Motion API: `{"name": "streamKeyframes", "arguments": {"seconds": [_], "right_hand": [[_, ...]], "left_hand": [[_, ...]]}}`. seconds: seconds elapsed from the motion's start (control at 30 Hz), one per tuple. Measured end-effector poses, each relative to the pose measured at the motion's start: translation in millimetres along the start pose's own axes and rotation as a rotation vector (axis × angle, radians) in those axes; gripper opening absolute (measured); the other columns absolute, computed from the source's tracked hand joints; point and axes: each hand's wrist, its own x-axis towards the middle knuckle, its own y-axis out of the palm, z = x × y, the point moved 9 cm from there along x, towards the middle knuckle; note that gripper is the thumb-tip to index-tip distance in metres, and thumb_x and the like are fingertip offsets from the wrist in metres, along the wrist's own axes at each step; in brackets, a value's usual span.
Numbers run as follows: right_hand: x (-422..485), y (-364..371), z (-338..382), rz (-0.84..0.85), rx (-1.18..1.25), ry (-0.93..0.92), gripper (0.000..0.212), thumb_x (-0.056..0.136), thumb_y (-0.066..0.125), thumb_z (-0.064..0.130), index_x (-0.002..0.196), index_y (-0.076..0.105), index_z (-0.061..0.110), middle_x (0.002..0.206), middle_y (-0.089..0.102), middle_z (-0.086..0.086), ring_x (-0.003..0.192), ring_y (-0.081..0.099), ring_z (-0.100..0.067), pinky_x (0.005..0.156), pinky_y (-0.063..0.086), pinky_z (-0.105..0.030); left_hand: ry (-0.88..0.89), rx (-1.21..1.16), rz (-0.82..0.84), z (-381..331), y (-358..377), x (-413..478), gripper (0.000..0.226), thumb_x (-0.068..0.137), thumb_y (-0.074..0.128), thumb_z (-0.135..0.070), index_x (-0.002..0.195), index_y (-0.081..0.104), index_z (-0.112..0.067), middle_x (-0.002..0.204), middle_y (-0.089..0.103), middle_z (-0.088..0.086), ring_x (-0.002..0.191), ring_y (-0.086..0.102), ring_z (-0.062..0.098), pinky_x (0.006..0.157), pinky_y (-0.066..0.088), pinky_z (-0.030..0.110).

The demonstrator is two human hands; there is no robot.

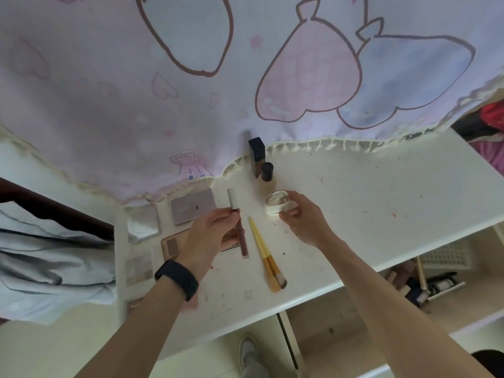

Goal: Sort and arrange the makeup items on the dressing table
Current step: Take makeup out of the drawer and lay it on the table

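My left hand (211, 236) pinches a lip gloss tube (240, 230) with a white cap and dark red body, held just above the white dressing table (368, 208). My right hand (302, 216) grips a small clear round jar (276, 204), tipped on its side. Two yellow-handled brushes (266, 255) lie between my hands. A grey palette (192, 205), a small mirror (143, 223), a brown palette (170, 245) partly under my left hand and an eyeshadow palette (139, 268) lie at the left. A dark square bottle (257, 156) and a dark round bottle (267, 171) stand at the back.
A pink and lilac printed curtain (191, 91) hangs over the table's back edge. A shelf under the table at the right holds a white basket (447, 255) and more cosmetics (425, 285). Blue-grey cloth (49, 263) lies at the left. A shoe (249, 356) shows below on the floor.
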Motion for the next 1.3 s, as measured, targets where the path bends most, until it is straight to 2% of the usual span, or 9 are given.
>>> {"name": "streamKeyframes", "arguments": {"seconds": [0.3, 0.47, 0.6, 0.7, 0.8, 0.93, 1.07, 1.17, 1.3], "right_hand": [[-16.1, -8.3, -4.2, -0.066, 0.137, 0.116, 0.065, 0.096, 0.062, 0.009, 0.152, 0.034, 0.027, 0.133, 0.05, 0.009, 0.093, 0.062, -0.006, 0.064, 0.049, -0.006], [-82.8, -12.6, 23.8, -0.011, 0.446, 0.106, 0.041, 0.09, 0.066, 0.053, 0.125, 0.058, 0.033, 0.105, 0.074, 0.008, 0.09, 0.071, -0.011, 0.073, 0.058, -0.023], [-110.4, -26.1, 40.8, -0.077, 0.495, 0.031, 0.018, 0.099, 0.061, 0.031, 0.11, 0.07, 0.043, 0.095, 0.076, 0.009, 0.081, 0.071, -0.015, 0.07, 0.058, -0.024], [-95.2, -50.0, 25.3, -0.265, 0.401, 0.062, 0.02, 0.102, 0.056, 0.022, 0.11, 0.069, 0.036, 0.092, 0.074, 0.017, 0.08, 0.069, -0.008, 0.069, 0.054, -0.016], [-67.7, -68.4, -6.2, -0.422, 0.156, 0.175, 0.017, 0.101, 0.057, 0.028, 0.113, 0.069, 0.032, 0.087, 0.073, 0.019, 0.081, 0.065, 0.002, 0.066, 0.046, -0.006], [-28.6, -60.3, -16.6, -0.447, -0.165, 0.13, 0.021, 0.099, 0.06, 0.021, 0.114, 0.074, 0.016, 0.08, 0.072, -0.002, 0.078, 0.062, -0.024, 0.067, 0.049, -0.029], [11.8, -45.6, -3.3, -0.392, -0.379, 0.04, 0.022, 0.1, 0.059, 0.023, 0.114, 0.073, 0.015, 0.086, 0.073, -0.005, 0.085, 0.058, -0.031, 0.074, 0.047, -0.034], [32.9, -39.0, -3.3, -0.337, -0.375, 0.023, 0.024, 0.099, 0.061, 0.027, 0.118, 0.073, 0.018, 0.112, 0.067, -0.006, 0.096, 0.061, -0.03, 0.081, 0.051, -0.035], [41.0, -35.9, -12.0, -0.305, -0.322, 0.059, 0.028, 0.092, 0.068, 0.037, 0.117, 0.073, 0.025, 0.115, 0.06, -0.002, 0.095, 0.06, -0.025, 0.085, 0.052, -0.035]], "left_hand": [[-0.029, -0.024, 0.021, 1.8, 25.9, -5.8, 0.015, 0.093, 0.065, -0.009, 0.107, 0.069, -0.004, 0.092, 0.076, 0.01, 0.091, 0.074, 0.031, 0.072, 0.061, 0.029], [0.081, 0.131, 0.031, -14.6, 50.0, -16.0, 0.017, 0.091, 0.07, -0.019, 0.107, 0.073, -0.013, 0.095, 0.077, 0.003, 0.091, 0.074, 0.017, 0.076, 0.059, 0.026], [0.207, 0.27, 0.095, -35.4, 76.0, -20.1, 0.018, 0.086, 0.074, -0.034, 0.103, 0.075, -0.027, 0.093, 0.077, -0.009, 0.085, 0.071, 0.009, 0.065, 0.053, 0.016], [0.338, 0.392, -0.029, -50.9, 70.6, -8.1, 0.009, 0.088, 0.071, -0.041, 0.096, 0.073, -0.036, 0.094, 0.074, -0.02, 0.086, 0.067, -0.001, 0.069, 0.048, 0.012], [0.416, 0.724, -0.244, -56.8, 52.2, 15.9, 0.016, 0.095, 0.062, -0.033, 0.11, 0.065, -0.034, 0.118, 0.066, -0.012, 0.108, 0.06, 0.008, 0.089, 0.048, 0.026], [0.292, 1.406, -0.109, -29.9, 56.9, 64.0, 0.058, 0.1, 0.049, -0.039, 0.152, 0.03, -0.023, 0.158, 0.032, 0.003, 0.14, 0.037, 0.025, 0.109, 0.036, 0.04], [0.216, 1.617, 0.049, -10.6, 60.8, 89.9, 0.062, 0.102, 0.042, -0.043, 0.155, 0.024, -0.017, 0.164, 0.018, 0.007, 0.145, 0.031, 0.029, 0.115, 0.029, 0.039], [0.254, 1.713, 0.047, -11.4, 63.2, 92.3, 0.06, 0.102, 0.043, -0.042, 0.153, 0.027, -0.015, 0.163, 0.022, 0.007, 0.139, 0.039, 0.031, 0.111, 0.036, 0.039], [0.262, 1.773, 0.084, -9.0, 63.8, 92.7, 0.061, 0.103, 0.04, -0.041, 0.155, 0.022, -0.014, 0.164, 0.017, 0.009, 0.138, 0.039, 0.033, 0.109, 0.039, 0.04]]}}
